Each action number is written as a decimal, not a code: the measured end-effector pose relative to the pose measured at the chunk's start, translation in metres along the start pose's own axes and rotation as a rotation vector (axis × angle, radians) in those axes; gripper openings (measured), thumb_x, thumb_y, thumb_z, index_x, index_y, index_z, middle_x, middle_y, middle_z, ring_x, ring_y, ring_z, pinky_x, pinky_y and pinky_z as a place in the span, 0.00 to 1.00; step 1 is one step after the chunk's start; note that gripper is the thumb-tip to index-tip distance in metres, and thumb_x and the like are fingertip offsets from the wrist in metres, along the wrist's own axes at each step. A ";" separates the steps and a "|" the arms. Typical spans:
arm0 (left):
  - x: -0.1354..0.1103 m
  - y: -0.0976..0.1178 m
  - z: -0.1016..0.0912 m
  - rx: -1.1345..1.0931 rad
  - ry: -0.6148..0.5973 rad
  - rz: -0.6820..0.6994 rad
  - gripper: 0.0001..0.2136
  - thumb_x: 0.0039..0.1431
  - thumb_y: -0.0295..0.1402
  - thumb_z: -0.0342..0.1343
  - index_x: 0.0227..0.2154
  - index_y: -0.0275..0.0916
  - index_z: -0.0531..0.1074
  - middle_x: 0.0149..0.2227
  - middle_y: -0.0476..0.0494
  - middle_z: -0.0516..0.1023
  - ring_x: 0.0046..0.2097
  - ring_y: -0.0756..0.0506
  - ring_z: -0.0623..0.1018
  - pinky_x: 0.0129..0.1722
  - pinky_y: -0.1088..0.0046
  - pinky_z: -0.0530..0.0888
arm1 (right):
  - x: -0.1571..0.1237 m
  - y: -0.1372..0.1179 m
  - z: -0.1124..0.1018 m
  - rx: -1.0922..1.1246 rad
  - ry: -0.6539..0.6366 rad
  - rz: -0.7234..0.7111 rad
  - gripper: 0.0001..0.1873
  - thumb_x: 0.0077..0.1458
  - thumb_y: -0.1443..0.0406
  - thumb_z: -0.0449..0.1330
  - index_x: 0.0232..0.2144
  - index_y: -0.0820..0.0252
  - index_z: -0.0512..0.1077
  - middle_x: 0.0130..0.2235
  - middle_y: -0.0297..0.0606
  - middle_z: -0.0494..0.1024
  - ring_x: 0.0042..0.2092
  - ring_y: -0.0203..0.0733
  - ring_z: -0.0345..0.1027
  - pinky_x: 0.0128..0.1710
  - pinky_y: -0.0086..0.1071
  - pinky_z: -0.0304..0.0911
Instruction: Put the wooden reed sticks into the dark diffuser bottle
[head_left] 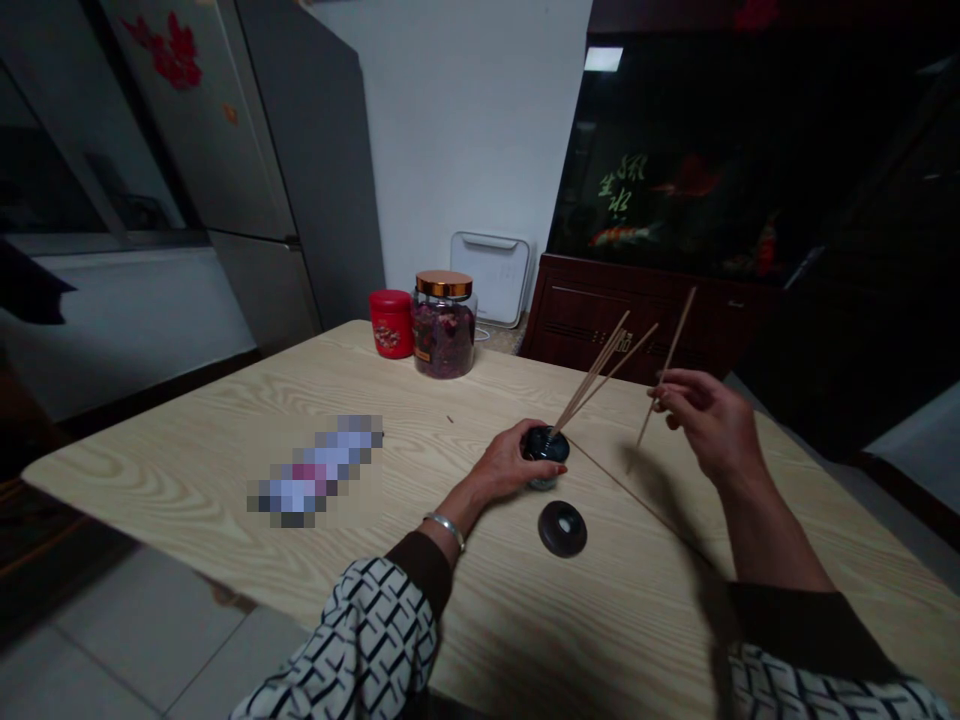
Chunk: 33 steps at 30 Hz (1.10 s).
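Note:
My left hand (504,462) is wrapped round a small dark jar (546,446) standing on the wooden table. Several thin sticks (600,368), which look like incense or diffuser reeds, lean out of the jar's mouth towards the upper right. My right hand (709,415) pinches one more thin stick (679,335) between thumb and fingers, held steeply above the table to the right of the jar. Another stick (626,492) lies low on the table between the jar and my right forearm. Just in front of the jar rests a round dark lid (562,528) with a pale centre.
The table (420,530) also carries a red canister (391,325), a glass jar with a copper lid (444,335) and a blurred-out flat item (319,472) at left. Behind stand a white appliance (491,278), a fish tank (675,170) and a fridge (315,160).

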<state>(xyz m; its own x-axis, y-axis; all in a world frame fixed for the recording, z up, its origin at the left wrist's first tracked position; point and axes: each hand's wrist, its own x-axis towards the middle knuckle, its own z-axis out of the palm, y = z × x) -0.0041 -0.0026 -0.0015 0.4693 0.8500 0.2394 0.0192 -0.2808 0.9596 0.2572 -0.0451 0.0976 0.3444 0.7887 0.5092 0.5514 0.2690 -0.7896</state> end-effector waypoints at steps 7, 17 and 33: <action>0.000 0.000 0.000 -0.014 -0.007 0.012 0.33 0.42 0.39 0.72 0.52 0.35 0.70 0.43 0.40 0.77 0.43 0.44 0.76 0.45 0.68 0.73 | -0.021 -0.049 0.029 0.535 0.033 0.064 0.11 0.46 0.62 0.69 0.34 0.57 0.74 0.37 0.37 0.80 0.33 0.36 0.75 0.24 0.25 0.66; 0.001 -0.004 0.002 -0.019 -0.007 0.024 0.33 0.42 0.40 0.72 0.52 0.36 0.70 0.41 0.42 0.77 0.41 0.46 0.75 0.43 0.70 0.72 | -0.034 -0.049 0.052 0.422 -0.094 -0.045 0.11 0.51 0.60 0.67 0.34 0.58 0.72 0.35 0.36 0.79 0.33 0.38 0.75 0.28 0.30 0.70; 0.000 -0.003 0.001 0.020 -0.002 0.029 0.32 0.42 0.41 0.71 0.52 0.37 0.71 0.42 0.42 0.78 0.42 0.45 0.75 0.43 0.69 0.72 | -0.020 0.009 0.026 -0.736 -0.761 -0.008 0.07 0.52 0.62 0.60 0.31 0.59 0.75 0.35 0.42 0.80 0.37 0.43 0.71 0.35 0.32 0.60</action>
<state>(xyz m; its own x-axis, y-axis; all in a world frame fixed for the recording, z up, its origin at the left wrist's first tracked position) -0.0035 -0.0024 -0.0043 0.4713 0.8407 0.2665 0.0232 -0.3139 0.9492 0.2351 -0.0439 0.0717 -0.0875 0.9955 -0.0362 0.9639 0.0754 -0.2553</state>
